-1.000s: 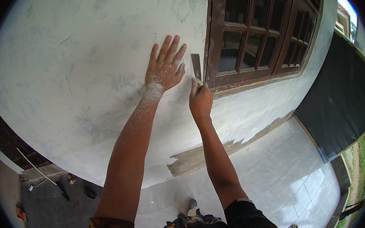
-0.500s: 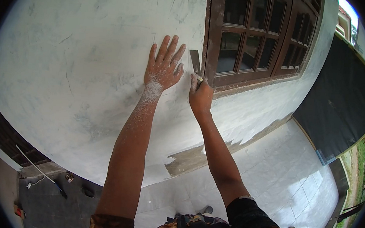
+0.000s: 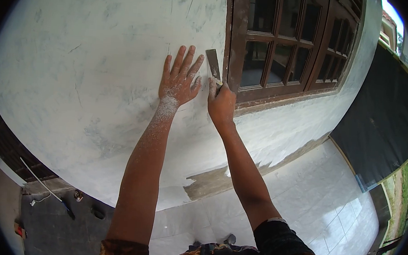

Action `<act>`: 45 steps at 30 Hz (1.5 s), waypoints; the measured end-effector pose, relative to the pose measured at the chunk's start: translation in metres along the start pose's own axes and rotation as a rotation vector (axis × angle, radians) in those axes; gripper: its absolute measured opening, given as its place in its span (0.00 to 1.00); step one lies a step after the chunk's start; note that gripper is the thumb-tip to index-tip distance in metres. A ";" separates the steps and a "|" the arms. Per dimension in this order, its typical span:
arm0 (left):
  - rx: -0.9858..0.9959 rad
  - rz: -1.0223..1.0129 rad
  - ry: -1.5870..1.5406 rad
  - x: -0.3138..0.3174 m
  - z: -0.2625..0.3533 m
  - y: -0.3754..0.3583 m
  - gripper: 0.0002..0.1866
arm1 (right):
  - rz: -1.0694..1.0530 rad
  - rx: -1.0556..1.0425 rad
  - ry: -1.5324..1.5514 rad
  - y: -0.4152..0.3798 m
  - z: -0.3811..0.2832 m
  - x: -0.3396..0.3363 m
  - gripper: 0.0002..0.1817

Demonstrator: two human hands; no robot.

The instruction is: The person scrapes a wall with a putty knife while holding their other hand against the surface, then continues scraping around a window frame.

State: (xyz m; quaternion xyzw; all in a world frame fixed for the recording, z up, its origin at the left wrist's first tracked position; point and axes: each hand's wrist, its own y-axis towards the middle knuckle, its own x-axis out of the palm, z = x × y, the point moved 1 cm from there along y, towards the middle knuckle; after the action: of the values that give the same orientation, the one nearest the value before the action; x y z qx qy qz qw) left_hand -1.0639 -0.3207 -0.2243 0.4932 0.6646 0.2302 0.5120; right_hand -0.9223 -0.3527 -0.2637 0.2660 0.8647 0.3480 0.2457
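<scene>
My left hand (image 3: 179, 80) lies spread on the white, patchy wall (image 3: 108, 62), palm against it, with pale dust over its wrist and forearm. Just to its right, my right hand (image 3: 222, 100) grips a scraper (image 3: 213, 64) by its handle. The flat metal blade points up and slightly left against the wall, between my left fingers and the brown window frame (image 3: 237, 48). Most of the handle is hidden in my right fist.
Glass-paned window shutters (image 3: 278, 61) fill the upper right. A black sheet (image 3: 375, 117) hangs farther right. Below lies a pale tiled floor (image 3: 313, 198); at lower left, a white stick (image 3: 41, 182) and cable rest near a dark floor area (image 3: 61, 231).
The scraper and my right hand have shifted slightly left, the blade tilting more to the left. My left hand remains spread on the wall.
</scene>
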 end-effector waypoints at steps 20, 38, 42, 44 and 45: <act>0.002 0.030 -0.002 0.003 0.001 -0.001 0.37 | 0.012 0.045 0.072 -0.019 0.021 0.009 0.20; 0.019 -0.014 0.031 0.004 0.000 -0.002 0.37 | -0.449 0.705 0.807 -0.136 0.111 -0.008 0.24; 0.020 -0.019 0.044 0.006 0.000 0.000 0.38 | -0.457 0.719 0.809 -0.150 0.123 -0.003 0.25; 0.017 -0.023 0.038 0.007 -0.001 0.000 0.38 | -0.444 0.759 0.791 -0.152 0.128 0.000 0.25; 0.020 -0.006 0.041 0.007 -0.001 0.000 0.38 | -0.438 0.793 0.759 -0.153 0.131 0.001 0.26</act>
State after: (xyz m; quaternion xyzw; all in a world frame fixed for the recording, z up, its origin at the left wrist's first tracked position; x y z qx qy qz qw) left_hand -1.0647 -0.3142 -0.2277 0.4912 0.6788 0.2322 0.4940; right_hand -0.8876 -0.3846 -0.4597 0.0099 0.9910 0.0100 -0.1329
